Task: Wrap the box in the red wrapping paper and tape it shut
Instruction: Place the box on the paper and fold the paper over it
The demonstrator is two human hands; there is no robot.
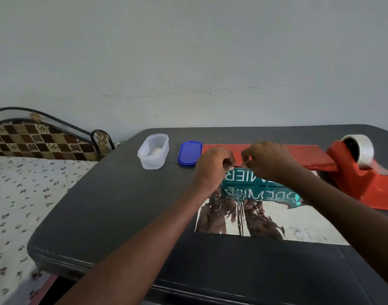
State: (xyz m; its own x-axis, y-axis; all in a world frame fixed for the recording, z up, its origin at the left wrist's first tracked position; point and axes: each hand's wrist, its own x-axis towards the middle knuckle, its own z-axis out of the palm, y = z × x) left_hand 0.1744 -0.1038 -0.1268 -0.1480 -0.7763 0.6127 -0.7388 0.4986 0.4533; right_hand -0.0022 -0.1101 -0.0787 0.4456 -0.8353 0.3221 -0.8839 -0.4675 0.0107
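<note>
Both hands, left [213, 164] and right [267, 160], pinched something tiny at frame centre, maybe tape. Thin shiny red wrapping paper [265, 151] lay flat on table [113, 208] beyond; probably light, slippery, creases easily, best gripped at edges.

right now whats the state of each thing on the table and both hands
left hand: fingers pinching at the box's far edge
right hand: pinching beside the left
box: lying flat, teal print up, not wrapped
red wrapping paper: spread flat past the box
tape dispenser: upright, roll loaded
clear container: open, lid off
blue lid: flat beside the container
</note>
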